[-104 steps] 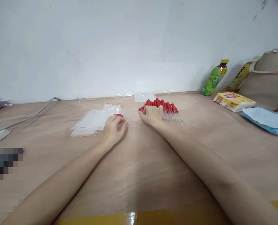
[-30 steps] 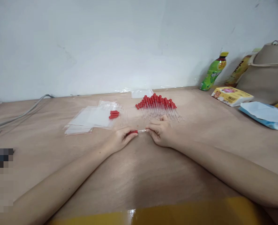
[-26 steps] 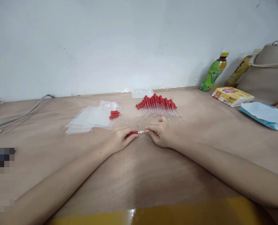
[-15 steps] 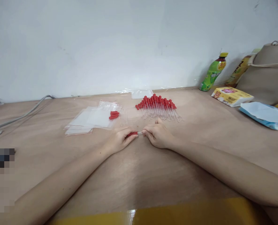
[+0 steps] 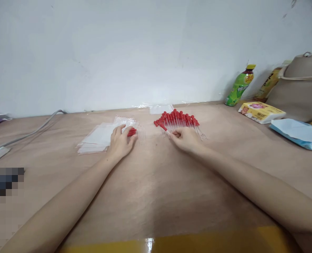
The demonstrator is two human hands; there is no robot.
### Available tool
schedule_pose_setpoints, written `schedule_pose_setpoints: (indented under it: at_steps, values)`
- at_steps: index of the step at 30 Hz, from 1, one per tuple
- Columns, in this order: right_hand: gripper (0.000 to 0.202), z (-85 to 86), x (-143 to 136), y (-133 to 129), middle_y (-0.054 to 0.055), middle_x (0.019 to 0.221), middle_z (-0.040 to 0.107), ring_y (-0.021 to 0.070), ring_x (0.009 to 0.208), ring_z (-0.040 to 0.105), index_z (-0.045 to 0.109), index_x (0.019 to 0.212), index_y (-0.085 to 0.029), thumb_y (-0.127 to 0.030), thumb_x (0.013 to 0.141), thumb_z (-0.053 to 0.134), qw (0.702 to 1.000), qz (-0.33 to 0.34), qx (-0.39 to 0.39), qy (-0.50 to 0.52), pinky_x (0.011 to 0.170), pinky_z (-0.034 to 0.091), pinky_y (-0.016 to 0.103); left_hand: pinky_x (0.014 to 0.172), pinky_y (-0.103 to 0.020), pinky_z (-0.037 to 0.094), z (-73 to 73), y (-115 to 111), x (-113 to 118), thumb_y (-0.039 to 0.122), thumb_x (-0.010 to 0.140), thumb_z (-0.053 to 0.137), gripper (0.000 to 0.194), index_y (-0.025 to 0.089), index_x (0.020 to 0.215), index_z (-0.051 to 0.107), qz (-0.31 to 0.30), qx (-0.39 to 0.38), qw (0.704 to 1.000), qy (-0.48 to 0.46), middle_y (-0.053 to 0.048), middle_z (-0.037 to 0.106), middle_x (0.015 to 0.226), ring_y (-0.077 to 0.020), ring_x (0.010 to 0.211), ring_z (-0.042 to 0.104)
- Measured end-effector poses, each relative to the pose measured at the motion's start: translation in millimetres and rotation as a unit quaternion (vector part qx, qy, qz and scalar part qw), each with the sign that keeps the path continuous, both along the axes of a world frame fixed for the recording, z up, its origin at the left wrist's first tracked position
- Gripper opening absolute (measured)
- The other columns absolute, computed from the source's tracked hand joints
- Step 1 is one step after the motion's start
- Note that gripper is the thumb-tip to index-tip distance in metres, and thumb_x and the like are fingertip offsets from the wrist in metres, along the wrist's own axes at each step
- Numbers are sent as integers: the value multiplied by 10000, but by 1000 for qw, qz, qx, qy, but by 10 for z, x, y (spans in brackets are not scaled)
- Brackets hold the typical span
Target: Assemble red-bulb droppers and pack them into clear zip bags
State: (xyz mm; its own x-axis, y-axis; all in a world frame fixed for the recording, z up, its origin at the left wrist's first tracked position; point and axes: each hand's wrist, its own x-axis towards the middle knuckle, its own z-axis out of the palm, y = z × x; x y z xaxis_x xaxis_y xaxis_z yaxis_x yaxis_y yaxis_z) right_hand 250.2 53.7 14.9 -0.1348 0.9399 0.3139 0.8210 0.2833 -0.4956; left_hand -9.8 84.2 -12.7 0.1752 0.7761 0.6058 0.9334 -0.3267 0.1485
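My right hand (image 5: 186,138) pinches the clear tube of a dropper (image 5: 163,127), its red rubber bulb pointing up and left. That dropper is at the left front of a fanned pile of droppers (image 5: 180,117) with red bulbs and clear tubes. Over on the left, my left hand (image 5: 122,140) reaches with thumb and fingers apart around several loose red rubber bulbs (image 5: 132,132); whether it touches them I cannot tell. Bare clear tubes (image 5: 142,136) lie just right of these bulbs. Under and beside the left hand, clear zip bags (image 5: 96,137) are spread in a stack.
Another clear bag (image 5: 161,109) lies behind the pile by the wall. At right stand a green bottle (image 5: 238,86), a yellow tissue pack (image 5: 261,112), a blue-white packet (image 5: 298,133) and a beige bag (image 5: 298,88). A grey cable (image 5: 37,129) runs along the left.
My hands have moved apart. The right one has carried the dropper to the pile, while the left let go of its red bulb and moved left to the loose bulbs.
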Motion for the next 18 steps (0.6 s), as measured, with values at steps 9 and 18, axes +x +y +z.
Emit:
schedule_pose_setpoints:
  at_steps: [9,18]
  values:
    - [292,-25,-335,584,48,708,648,195,713,570,590,627,-185,-360,793,426,990,-116,15,-75,790,270,377,973,-368,398,-55,61,-60,319,825,484,310,186,1092,572,-34,-86,994,-60,-87,521,1126,-209,1054,515]
    - [313,-107,-492,772,101,724,643,227,698,586,621,735,-141,-348,801,396,980,-142,3,-142,794,233,410,871,-374,465,-74,76,-92,274,801,509,221,173,980,589,-54,-76,992,-86,-91,545,1017,-208,910,578]
